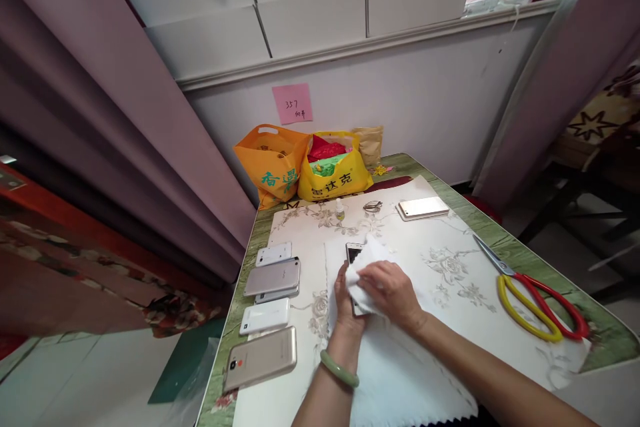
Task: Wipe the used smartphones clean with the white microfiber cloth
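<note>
My left hand [344, 297] is wrapped round a smartphone [354, 251] near the middle of the table, its dark screen facing up. A white cloth [373, 253] covers most of the phone, so only its top end and a lower edge show. Bunched fingers of my right hand [393, 287] press a fold of that cloth onto the phone's screen. Under both hands a larger white cloth [400, 373] with a zigzag edge spreads toward me. A green bangle [340, 370] circles my left wrist.
Several phones lie along the left edge, a gold one [263, 357] nearest. Large scissors [530, 300] rest at the right, blades apart. Behind are a small bottle [340, 210], glasses [373, 206], another phone [424, 207], an orange bag [273, 163] and a yellow bag [335, 183].
</note>
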Demonstrator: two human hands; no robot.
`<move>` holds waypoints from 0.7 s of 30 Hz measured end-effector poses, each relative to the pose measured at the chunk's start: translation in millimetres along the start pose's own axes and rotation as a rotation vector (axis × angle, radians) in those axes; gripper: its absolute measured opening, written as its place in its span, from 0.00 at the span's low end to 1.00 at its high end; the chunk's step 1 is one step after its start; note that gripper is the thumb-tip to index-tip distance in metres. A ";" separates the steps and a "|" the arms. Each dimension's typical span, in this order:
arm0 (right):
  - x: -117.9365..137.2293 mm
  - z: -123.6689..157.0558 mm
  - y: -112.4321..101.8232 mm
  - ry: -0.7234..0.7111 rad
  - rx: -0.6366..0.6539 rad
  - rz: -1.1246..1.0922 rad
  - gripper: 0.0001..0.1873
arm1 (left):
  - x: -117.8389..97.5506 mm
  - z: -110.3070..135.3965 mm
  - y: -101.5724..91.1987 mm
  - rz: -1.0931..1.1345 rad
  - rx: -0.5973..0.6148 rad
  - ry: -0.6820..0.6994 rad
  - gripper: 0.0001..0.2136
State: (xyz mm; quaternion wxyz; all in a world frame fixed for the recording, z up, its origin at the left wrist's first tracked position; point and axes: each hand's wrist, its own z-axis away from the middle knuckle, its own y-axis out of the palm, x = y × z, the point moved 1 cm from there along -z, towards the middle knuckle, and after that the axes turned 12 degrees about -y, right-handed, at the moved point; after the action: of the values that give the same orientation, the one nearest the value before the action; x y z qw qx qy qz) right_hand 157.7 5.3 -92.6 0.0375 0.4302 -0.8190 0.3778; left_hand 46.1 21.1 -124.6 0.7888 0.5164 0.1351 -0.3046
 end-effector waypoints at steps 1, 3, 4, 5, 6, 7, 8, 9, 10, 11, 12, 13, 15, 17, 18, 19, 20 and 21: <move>-7.6 -8.5 2.0 0.077 -0.017 0.028 0.07 | 1.3 0.7 0.8 -0.016 -0.005 0.028 0.13; -21.2 -22.8 5.0 0.215 -0.053 0.083 0.06 | 3.1 2.6 3.2 -0.057 0.009 0.032 0.13; -25.7 -26.8 5.6 0.261 -0.068 0.102 0.05 | 3.4 3.6 4.5 -0.082 0.010 0.032 0.13; -27.9 -27.9 5.5 0.283 -0.075 0.115 0.05 | 3.2 4.6 5.8 -0.101 0.007 0.031 0.13; -27.5 -25.9 4.6 0.282 -0.069 0.119 0.05 | 2.8 5.3 6.9 -0.109 0.001 0.027 0.13; -24.6 -21.1 3.0 0.259 -0.052 0.113 0.05 | 2.3 5.9 7.9 -0.103 -0.008 0.023 0.13; -19.6 -14.0 0.8 0.222 -0.021 0.097 0.06 | 1.6 6.2 8.7 -0.090 -0.019 0.022 0.14; -13.2 -5.5 -1.9 0.174 0.016 0.070 0.07 | 0.9 6.4 9.4 -0.078 -0.025 0.023 0.14; -6.1 3.4 -5.0 0.133 0.055 0.034 0.08 | 0.3 6.6 10.3 -0.074 -0.028 0.027 0.14; 0.7 11.5 -8.3 0.099 0.078 -0.006 0.08 | -0.3 6.9 11.2 -0.078 -0.031 0.035 0.14; 6.5 17.9 -11.3 0.069 0.098 -0.043 0.08 | -0.7 7.2 12.1 -0.088 -0.038 0.044 0.13; 10.6 21.9 -13.6 0.043 0.110 -0.072 0.08 | -1.1 7.5 13.0 -0.099 -0.047 0.054 0.13; 12.0 21.0 -14.8 0.008 0.121 -0.093 0.06 | -1.2 7.9 14.2 -0.111 -0.060 0.065 0.13; 4.1 9.5 -11.0 0.012 0.107 -0.060 0.05 | -0.7 7.3 14.1 -0.089 -0.066 0.071 0.14; -2.5 1.0 -7.9 0.036 0.089 -0.031 0.05 | -0.3 6.7 13.7 -0.073 -0.057 0.069 0.15; -9.9 -8.4 -4.4 0.073 0.065 -0.001 0.06 | 0.2 6.0 13.0 -0.058 -0.044 0.064 0.15; -17.4 -17.8 -1.0 0.121 0.036 0.024 0.07 | 0.7 5.3 12.3 -0.048 -0.030 0.058 0.15; -24.0 -26.3 1.9 0.176 0.008 0.042 0.07 | 1.1 4.7 11.5 -0.044 -0.017 0.051 0.14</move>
State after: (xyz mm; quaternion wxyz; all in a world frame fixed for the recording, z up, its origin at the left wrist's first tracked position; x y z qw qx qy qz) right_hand 164.5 39.3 -84.2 0.0994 0.3781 -0.8200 0.4181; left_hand 53.7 19.8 -114.7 0.7827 0.5142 0.1692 -0.3073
